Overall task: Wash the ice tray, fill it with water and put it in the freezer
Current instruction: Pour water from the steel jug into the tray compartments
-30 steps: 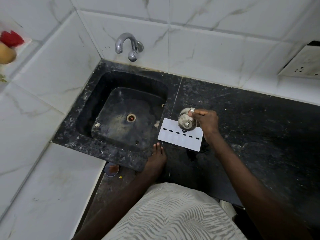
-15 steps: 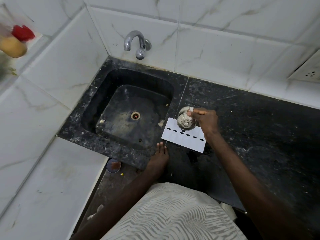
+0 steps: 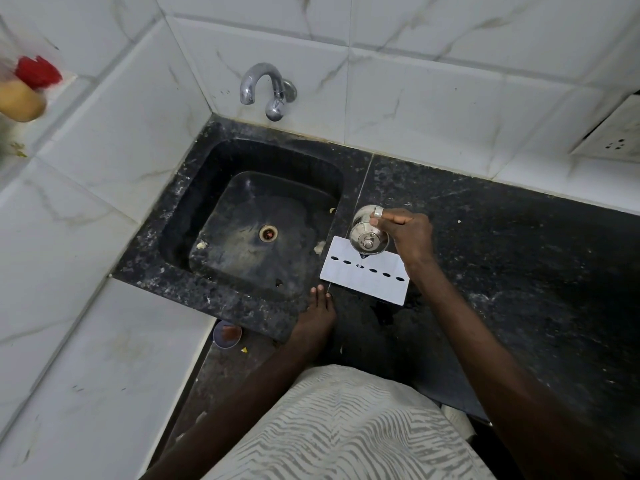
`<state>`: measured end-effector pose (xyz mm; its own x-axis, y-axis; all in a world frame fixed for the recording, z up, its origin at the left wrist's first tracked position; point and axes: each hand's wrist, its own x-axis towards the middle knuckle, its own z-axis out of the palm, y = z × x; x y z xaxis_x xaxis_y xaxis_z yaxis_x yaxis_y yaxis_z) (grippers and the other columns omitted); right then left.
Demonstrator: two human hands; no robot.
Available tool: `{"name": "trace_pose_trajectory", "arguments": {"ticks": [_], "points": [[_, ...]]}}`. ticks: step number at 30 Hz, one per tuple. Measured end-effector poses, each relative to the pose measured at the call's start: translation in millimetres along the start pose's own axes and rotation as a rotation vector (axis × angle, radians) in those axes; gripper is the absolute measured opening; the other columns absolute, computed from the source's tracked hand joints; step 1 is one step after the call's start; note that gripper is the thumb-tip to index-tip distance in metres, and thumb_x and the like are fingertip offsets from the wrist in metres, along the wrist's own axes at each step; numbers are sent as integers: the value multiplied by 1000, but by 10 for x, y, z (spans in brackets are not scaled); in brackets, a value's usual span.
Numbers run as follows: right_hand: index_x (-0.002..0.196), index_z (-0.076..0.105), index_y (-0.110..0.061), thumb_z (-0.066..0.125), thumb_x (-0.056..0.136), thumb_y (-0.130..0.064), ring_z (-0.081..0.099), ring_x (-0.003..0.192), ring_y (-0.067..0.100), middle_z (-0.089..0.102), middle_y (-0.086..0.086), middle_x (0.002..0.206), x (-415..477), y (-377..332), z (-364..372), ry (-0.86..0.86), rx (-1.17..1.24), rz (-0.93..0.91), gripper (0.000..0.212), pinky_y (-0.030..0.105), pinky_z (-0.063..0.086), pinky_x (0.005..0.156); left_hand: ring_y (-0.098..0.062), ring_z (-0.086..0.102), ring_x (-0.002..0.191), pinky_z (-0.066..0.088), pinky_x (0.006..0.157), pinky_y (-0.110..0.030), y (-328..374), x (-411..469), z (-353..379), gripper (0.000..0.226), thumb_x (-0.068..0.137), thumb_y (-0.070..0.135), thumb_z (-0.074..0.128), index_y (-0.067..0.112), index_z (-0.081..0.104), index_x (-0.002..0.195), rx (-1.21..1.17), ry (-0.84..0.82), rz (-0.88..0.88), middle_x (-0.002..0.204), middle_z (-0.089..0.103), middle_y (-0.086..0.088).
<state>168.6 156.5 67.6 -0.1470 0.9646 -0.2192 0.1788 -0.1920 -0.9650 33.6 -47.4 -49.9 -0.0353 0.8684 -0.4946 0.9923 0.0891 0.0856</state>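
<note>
A white ice tray (image 3: 363,280) with a row of small dark holes in its lid lies flat on the black counter, just right of the sink. My right hand (image 3: 410,233) grips a small steel pot (image 3: 367,235), tilted over the tray's far edge. A thin stream of water falls from the pot's lip onto one of the middle holes. My left hand (image 3: 317,311) rests flat on the counter edge, fingers together, fingertips just short of the tray's near left corner, holding nothing.
A black stone sink (image 3: 256,230) with a drain sits left of the tray, under a steel tap (image 3: 266,90) on the tiled wall. The black counter (image 3: 519,271) stretches right. A wall socket (image 3: 616,136) is at far right. A small round dish (image 3: 227,334) lies below the counter.
The view has shifted slightly. The pot stays tilted over the tray and both hands hold their places.
</note>
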Motion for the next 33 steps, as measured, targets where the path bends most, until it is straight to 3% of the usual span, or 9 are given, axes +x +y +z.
{"name": "trace_pose_trajectory", "arguments": {"ticks": [21, 29, 33], "points": [[99, 82, -3, 90, 76, -6, 77, 93, 27, 79, 9, 102, 19, 28, -102, -14, 29, -14, 24, 40, 65, 82, -49, 2, 156, 44, 112, -57, 47, -22, -57, 65, 100, -15, 33, -11, 6, 159, 0, -18, -20, 166, -4, -35], [97, 83, -5, 88, 79, -7, 78, 85, 22, 81, 6, 95, 8, -28, -62, 0, 74, 73, 19, 20, 58, 65, -48, -2, 156, 40, 115, -58, 54, -35, -97, 68, 100, -15, 36, -10, 4, 159, -28, -40, -26, 166, -6, -34], [97, 83, -5, 87, 80, -7, 78, 80, 15, 81, 5, 94, -16, -58, -15, 16, 64, 81, 18, 18, 56, 61, -48, 0, 156, 38, 117, -57, 61, -25, -91, 66, 101, -14, 34, -10, 5, 159, -27, -33, -34, 166, -5, -34]]}}
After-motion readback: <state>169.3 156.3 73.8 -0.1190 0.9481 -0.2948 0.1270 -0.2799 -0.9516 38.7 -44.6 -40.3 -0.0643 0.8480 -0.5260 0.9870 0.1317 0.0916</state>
